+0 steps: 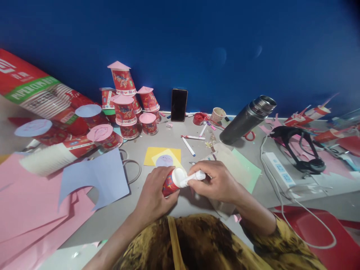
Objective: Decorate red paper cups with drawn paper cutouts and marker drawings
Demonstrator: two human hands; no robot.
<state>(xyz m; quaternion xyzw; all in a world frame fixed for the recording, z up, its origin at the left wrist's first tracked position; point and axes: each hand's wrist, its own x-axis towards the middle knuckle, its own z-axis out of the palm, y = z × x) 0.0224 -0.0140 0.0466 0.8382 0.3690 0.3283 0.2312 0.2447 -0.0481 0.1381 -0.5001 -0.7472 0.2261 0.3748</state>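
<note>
My left hand is wrapped round a red patterned paper cup, tilted so that its white open end faces up and to the right. In my right hand is a white glue stick, pinched between thumb and fingers. Its tip touches the cup's rim. Just beyond the cup lies a round lilac paper piece with a drawn face, on pale yellow and deeper yellow paper.
Stacked red cups with pink paper tops stand at the back left. A phone leans on the blue wall. Markers, a dark flask, a power strip and a black strap lie rightward; coloured paper lies left.
</note>
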